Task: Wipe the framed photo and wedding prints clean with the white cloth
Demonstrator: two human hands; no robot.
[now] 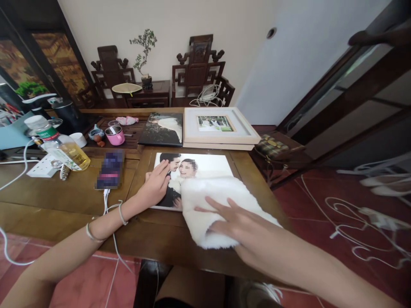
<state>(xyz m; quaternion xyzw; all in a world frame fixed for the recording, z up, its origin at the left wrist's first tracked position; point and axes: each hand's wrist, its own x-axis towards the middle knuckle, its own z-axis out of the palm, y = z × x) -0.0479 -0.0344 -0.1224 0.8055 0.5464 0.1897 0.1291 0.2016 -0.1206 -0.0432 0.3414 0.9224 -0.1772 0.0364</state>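
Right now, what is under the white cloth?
The photo panel and wooden table both extend beneath the white cloth. The panel's lower right corner is hidden, as is anything else the cloth covers.

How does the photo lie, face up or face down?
Face up: the photo shows its printed side; the cloth hides its lower right part.

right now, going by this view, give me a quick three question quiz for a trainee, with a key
1. What does the left hand rest on: a) the phone, b) the photo panel, c) the bottle?
2. True or false: the right hand is on the white cloth, which covers part of the photo panel.
3. How many bangles show on the left arm?

Key: 1. b; 2. true; 3. two
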